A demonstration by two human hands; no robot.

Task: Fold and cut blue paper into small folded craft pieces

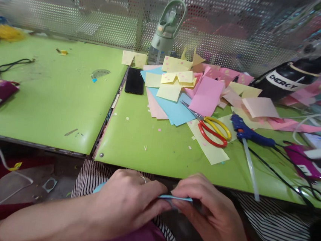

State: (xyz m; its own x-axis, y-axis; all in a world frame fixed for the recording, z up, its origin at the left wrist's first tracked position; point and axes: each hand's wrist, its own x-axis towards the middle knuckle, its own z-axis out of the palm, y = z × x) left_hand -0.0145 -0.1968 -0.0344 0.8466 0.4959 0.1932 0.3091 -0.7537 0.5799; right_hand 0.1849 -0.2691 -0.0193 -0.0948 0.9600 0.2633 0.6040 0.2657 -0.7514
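A folded piece of light blue paper is pinched between both hands, seen nearly edge-on above the lap. My left hand, with a ring on one finger, is closed on its left part and hides much of it. A blue edge also shows behind the left wrist. My right hand grips the paper's right end between thumb and fingers. Beyond the hands on the green table lie scissors with one red and one yellow handle, and a pile of pink, blue and yellow paper, including a pink sheet.
A blue glue gun with a glue stick and cables lies at the right, near a black bottle. A phone and a green-lidded bottle stand back near the perforated metal screen. The green table's front edge is just beyond my hands.
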